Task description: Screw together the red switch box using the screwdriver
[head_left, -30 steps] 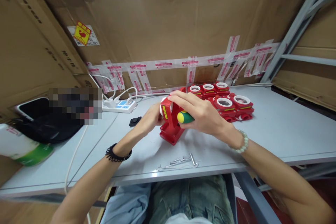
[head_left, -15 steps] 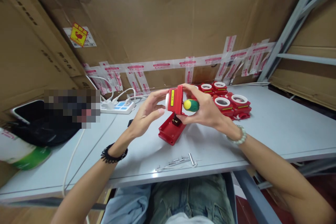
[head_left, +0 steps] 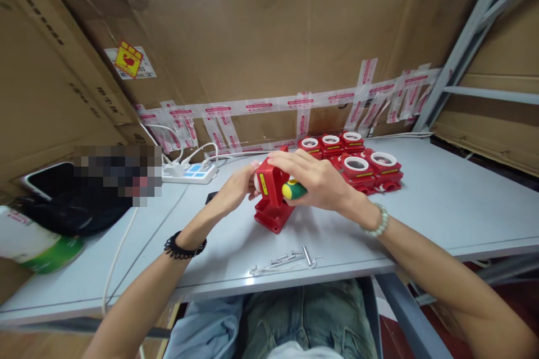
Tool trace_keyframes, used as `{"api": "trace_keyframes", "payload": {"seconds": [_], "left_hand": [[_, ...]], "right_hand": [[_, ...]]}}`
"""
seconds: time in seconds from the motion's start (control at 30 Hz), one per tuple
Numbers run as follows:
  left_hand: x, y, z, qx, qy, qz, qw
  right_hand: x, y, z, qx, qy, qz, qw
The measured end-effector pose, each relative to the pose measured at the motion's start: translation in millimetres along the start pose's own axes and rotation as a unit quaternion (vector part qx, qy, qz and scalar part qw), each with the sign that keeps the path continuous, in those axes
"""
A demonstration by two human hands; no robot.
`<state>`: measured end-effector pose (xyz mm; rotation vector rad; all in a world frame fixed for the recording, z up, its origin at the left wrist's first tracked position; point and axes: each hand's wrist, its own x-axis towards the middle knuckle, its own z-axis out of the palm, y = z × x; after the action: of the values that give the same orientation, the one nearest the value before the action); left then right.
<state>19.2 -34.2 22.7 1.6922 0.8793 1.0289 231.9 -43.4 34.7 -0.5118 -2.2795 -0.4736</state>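
My left hand (head_left: 239, 186) grips the white-ringed side of a red housing cover (head_left: 269, 182) with a yellow label. On the cover's right, my right hand (head_left: 322, 182) has its fingers on the top edge and also holds a screwdriver with a yellow and green handle (head_left: 293, 189). The cover is tilted on its side, right above a red base box (head_left: 273, 219) on the table. Silver screws (head_left: 286, 258) and a small metal cylinder (head_left: 309, 256) lie near the table's front edge.
Several red housings with white rings (head_left: 357, 164) stand at the back right. A white power strip (head_left: 196, 172) with plugs is at the back left, near a black bag (head_left: 92, 210) and a white-green container (head_left: 50, 244). Cardboard (head_left: 261, 39) walls the back.
Both hands have turned the cover and brought it slightly lower and left, over the base box. My left fingers have closed on its ringed side, and the screwdriver moved left with my right hand.
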Motion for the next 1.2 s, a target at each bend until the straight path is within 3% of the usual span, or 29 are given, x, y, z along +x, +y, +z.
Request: {"api": "trace_keyframes", "payload": {"seconds": [0.13,0.2,0.3,0.4,0.5,0.63,0.87,1.2], "left_hand": [[-2,2,-3.5,0.027,-0.047,-0.060,0.997],[-2,1,-6.5,0.051,-0.030,-0.074,0.995],[-2,-1,-8.5,0.047,0.030,0.038,0.998],[-3,1,-7.2,0.040,-0.018,0.175,0.984],[-6,7,-6.2,0.054,-0.066,0.207,0.975],[-7,10,-10.8,0.072,-0.066,0.194,0.976],[-4,7,-23.4,0.057,-0.095,0.150,0.982],[-6,10,-27.1,0.029,-0.133,0.053,0.989]], "right_hand": [[0,-4,3,-0.055,-0.011,-0.041,0.998],[-1,-3,4,-0.039,-0.005,-0.021,0.999],[-2,2,4,0.014,0.012,0.029,0.999],[-2,7,1,0.077,0.040,0.072,0.994],[-1,8,-2,0.112,0.049,0.119,0.985],[0,7,-5,0.127,0.049,0.141,0.981],[-1,9,-6,0.156,0.045,0.096,0.982],[-1,4,-7,-0.022,0.028,0.043,0.998]]}}
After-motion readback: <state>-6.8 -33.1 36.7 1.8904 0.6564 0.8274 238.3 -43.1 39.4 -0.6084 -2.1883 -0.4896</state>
